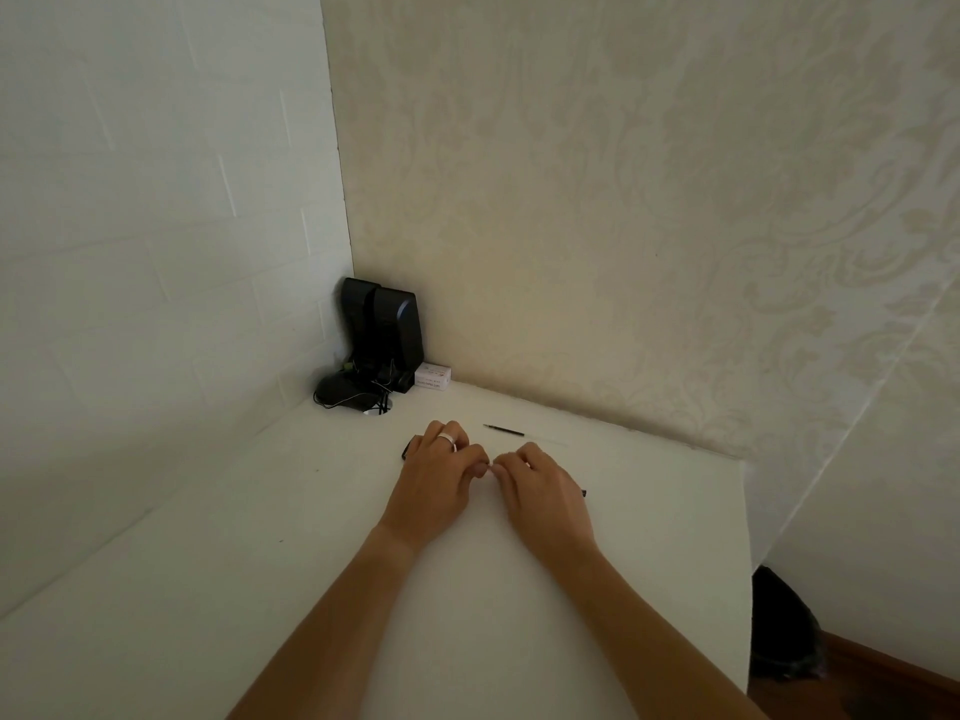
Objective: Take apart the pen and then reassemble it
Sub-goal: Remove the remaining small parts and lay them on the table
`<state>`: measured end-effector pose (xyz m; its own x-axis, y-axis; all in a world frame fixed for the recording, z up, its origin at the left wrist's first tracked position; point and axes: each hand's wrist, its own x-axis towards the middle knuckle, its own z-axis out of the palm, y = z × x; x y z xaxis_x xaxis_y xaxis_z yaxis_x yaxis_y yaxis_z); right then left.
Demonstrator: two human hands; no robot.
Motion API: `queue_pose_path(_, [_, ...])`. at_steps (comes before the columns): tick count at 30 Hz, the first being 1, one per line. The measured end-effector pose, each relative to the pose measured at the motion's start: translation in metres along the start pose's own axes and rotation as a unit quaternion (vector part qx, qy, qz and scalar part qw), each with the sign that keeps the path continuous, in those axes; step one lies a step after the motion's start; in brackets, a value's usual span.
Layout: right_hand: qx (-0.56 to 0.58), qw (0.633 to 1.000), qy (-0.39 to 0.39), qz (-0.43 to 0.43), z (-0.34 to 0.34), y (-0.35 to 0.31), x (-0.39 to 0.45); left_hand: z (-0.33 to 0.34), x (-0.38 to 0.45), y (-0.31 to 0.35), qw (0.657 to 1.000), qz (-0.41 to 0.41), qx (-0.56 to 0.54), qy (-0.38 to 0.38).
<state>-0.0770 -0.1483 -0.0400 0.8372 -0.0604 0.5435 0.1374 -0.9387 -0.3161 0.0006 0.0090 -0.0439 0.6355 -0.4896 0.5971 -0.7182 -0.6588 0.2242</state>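
White table (pixel 322 563), thin pen refill (pixel 503 430) lying on it, black speakers (pixel 387 330), small white box (pixel 432 377) in corner

Small white box (pixel 432 377) by the speakers (pixel 387 330) — has print, too blurry to read — nothing else legible

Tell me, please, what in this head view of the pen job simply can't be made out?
- Whatever the left hand and right hand pinch where the fingertips meet: too small, covered by fingers.
- Dark part beyond the left hand: mostly hidden by that hand.
- Dark tip by the right hand: the rest is under the hand.
- Print on the small white box: too small.
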Motion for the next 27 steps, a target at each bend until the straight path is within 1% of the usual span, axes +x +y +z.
queue_pose_path(2, [-0.014, 1.0, 0.002, -0.007, 0.0, 0.001, 0.001, 0.0, 0.0, 0.0, 1.0, 0.0, 0.0, -0.001])
queue_pose_path(5, [-0.01, 0.999, -0.026, 0.018, -0.004, 0.0, 0.002, -0.001, 0.0, 0.0, 1.0, -0.007, -0.005, -0.001])
queue_pose_path(7, [-0.002, 0.999, -0.031, 0.013, -0.002, 0.001, 0.001, -0.001, 0.0, -0.001, 1.0, -0.012, -0.01, -0.002])
queue_pose_path(9, [-0.005, 1.0, -0.021, 0.008, 0.001, 0.001, 0.0, 0.0, 0.0, -0.001, 1.0, -0.017, -0.018, -0.005])
queue_pose_path(13, [-0.023, 0.999, 0.029, 0.005, 0.004, 0.003, 0.0, -0.001, -0.001, -0.001, 0.998, -0.03, -0.049, 0.001])
queue_pose_path(17, [-0.039, 0.998, 0.038, 0.026, 0.003, 0.004, 0.001, -0.006, 0.0, 0.0, 0.994, -0.041, -0.095, 0.023])
queue_pose_path(19, [-0.044, 0.997, 0.039, 0.04, 0.004, 0.003, 0.001, -0.008, 0.001, -0.002, 0.987, -0.071, -0.14, 0.044])
queue_pose_path(23, [-0.05, 0.997, 0.034, 0.054, 0.005, 0.002, 0.001, -0.015, 0.001, -0.006, 0.957, -0.153, -0.233, 0.084])
queue_pose_path(27, [-0.055, 0.997, 0.027, 0.054, 0.006, 0.003, 0.002, -0.019, 0.001, -0.004, 0.947, -0.175, -0.256, 0.082])
